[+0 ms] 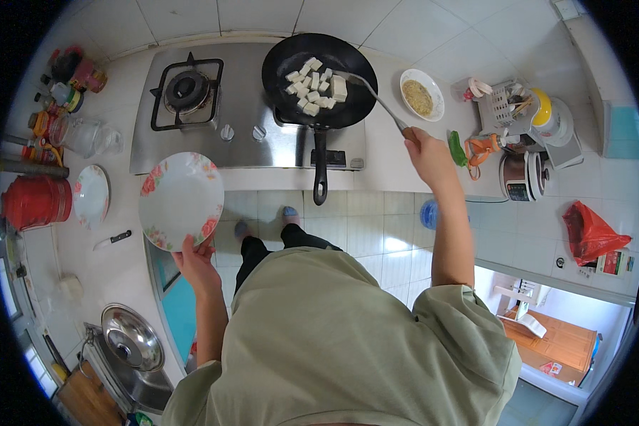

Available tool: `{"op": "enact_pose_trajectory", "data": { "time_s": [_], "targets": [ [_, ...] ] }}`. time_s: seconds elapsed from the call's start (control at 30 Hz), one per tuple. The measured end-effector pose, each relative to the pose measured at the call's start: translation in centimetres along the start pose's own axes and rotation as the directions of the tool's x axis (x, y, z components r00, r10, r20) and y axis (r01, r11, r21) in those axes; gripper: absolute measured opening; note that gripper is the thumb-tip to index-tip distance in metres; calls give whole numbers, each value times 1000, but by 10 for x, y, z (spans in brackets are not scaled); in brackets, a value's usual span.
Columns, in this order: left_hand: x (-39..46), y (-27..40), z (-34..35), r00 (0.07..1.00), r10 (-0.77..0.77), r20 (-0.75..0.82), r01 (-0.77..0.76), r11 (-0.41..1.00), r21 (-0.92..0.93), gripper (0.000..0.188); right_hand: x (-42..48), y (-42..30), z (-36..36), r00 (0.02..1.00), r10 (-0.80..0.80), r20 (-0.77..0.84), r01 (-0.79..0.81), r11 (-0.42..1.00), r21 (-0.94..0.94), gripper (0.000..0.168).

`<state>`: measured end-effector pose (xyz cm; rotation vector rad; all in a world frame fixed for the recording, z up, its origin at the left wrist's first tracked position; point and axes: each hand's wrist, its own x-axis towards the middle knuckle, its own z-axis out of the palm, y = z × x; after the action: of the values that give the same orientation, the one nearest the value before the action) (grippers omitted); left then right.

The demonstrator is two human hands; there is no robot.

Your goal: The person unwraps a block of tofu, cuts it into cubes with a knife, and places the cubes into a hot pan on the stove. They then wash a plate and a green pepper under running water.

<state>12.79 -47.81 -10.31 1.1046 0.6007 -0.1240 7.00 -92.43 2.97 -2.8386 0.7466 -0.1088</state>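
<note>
My left hand grips the near rim of a white plate with a floral border, held at the counter's front edge. No food shows on the plate. My right hand is closed around the wooden handle of a metal spatula. The spatula's blade end reaches into a black frying pan on the right burner. White tofu cubes lie together in the middle of the pan, with one larger tofu block at their right, by the spatula's end. The pan's handle points toward me.
Left of the pan is a bare gas burner. A bowl of yellowish food, a green pepper and a rice cooker stand right. Along the left counter are bottles, a second plate, a knife and a metal lid.
</note>
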Motion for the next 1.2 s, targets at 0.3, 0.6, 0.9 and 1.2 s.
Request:
{"op": "enact_pose_trajectory", "data": {
  "time_s": [0.3,0.6,0.9,1.2],
  "targets": [
    [-3,3,2,999,-8,42,9,1000,-14,44,-9,-19,4,993,2,114,-17,991,130,26],
    [-2,1,-1,999,-26,37,26,1000,-4,42,-7,-4,20,994,69,84,-87,967,239,30],
    [-4,4,5,999,-25,42,25,1000,-1,40,-10,-6,19,979,131,155,-176,929,325,33],
    [-4,1,3,999,-18,35,18,1000,7,41,-32,1,-6,962,125,242,-200,927,317,33]
  ]
}}
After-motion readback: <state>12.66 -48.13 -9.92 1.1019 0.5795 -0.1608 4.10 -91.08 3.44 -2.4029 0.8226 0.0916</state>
